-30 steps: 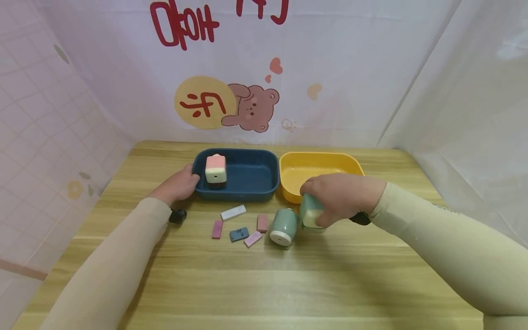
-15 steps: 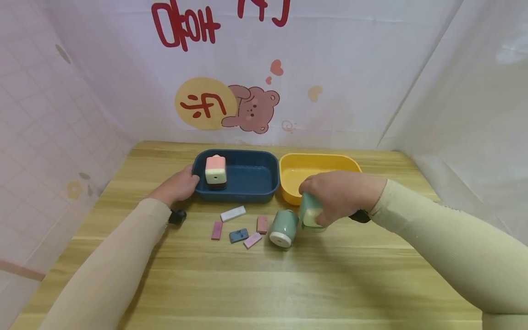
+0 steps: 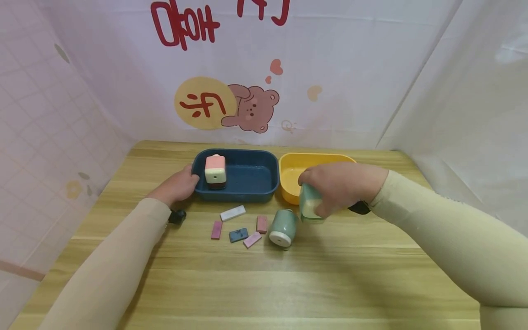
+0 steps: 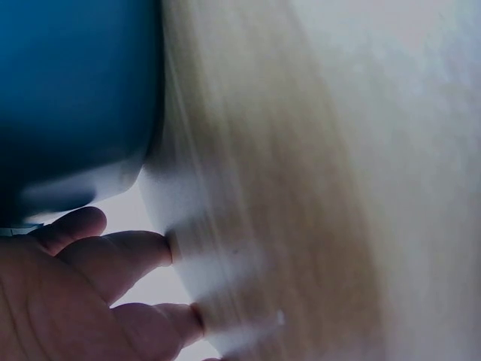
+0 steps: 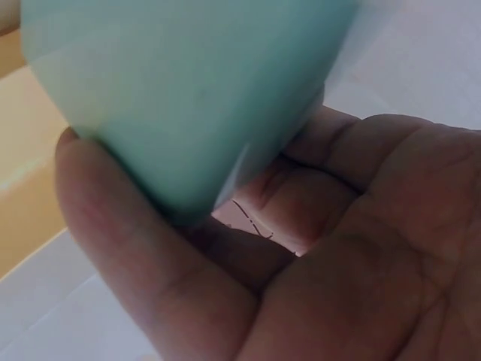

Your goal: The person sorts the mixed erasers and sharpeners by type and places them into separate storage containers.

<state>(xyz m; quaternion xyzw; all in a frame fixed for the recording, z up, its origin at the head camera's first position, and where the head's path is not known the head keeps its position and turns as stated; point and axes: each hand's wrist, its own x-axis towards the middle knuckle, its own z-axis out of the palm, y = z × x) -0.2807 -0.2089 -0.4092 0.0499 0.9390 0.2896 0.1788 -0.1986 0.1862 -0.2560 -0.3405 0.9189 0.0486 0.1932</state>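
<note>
My right hand (image 3: 341,187) holds a green-and-cream block (image 3: 310,201) between thumb and fingers, near the front edge of the yellow tray (image 3: 289,198). In the right wrist view the green block (image 5: 188,90) fills the upper part, with thumb and fingers on its sides. Just left of it a green rounded jar-like piece (image 3: 283,225) with a white end lies on the table. My left hand (image 3: 180,184) rests at the left end of the dark blue tray (image 3: 235,197); in the left wrist view its fingers (image 4: 124,256) are loosely extended beside the tray wall.
A pink, cream and brown block (image 3: 216,172) with a small hole sits inside the blue tray's left end. In front lie several eraser-like bars: white (image 3: 233,213), magenta (image 3: 216,230), blue-grey (image 3: 239,235), lilac (image 3: 252,239) and pink (image 3: 261,224). A printed curtain hangs behind.
My right hand has shifted slightly up and away from the front of the table with the green-and-cream block in it. The left hand and the trays stay in place.
</note>
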